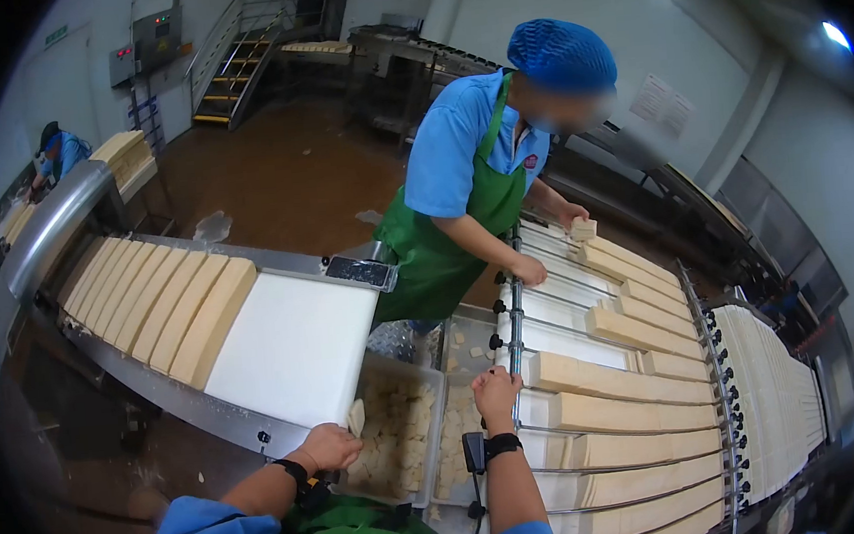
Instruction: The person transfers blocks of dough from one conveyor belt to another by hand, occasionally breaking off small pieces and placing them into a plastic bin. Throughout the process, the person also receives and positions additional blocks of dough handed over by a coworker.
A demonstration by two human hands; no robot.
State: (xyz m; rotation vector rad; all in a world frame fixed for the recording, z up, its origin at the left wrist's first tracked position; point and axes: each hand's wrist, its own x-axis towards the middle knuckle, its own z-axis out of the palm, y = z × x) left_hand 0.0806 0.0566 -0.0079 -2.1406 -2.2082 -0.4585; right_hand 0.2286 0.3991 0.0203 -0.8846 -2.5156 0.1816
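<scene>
My left hand (327, 446) rests at the near edge of the white conveyor belt (293, 343) and pinches a small pale scrap (356, 416) over a clear bin of offcuts (398, 440). My right hand (495, 392) is closed on the metal side rail (513, 345) of the roller conveyor, next to a long pale slab (612, 381). Both wrists wear black bands.
A co-worker in a blue cap and green apron (445, 235) stands across the rollers, handling a small block (583, 229). Several long slabs (164, 303) lie on the belt at the left. Another person (57, 156) works far left. Stairs (231, 72) stand at the back.
</scene>
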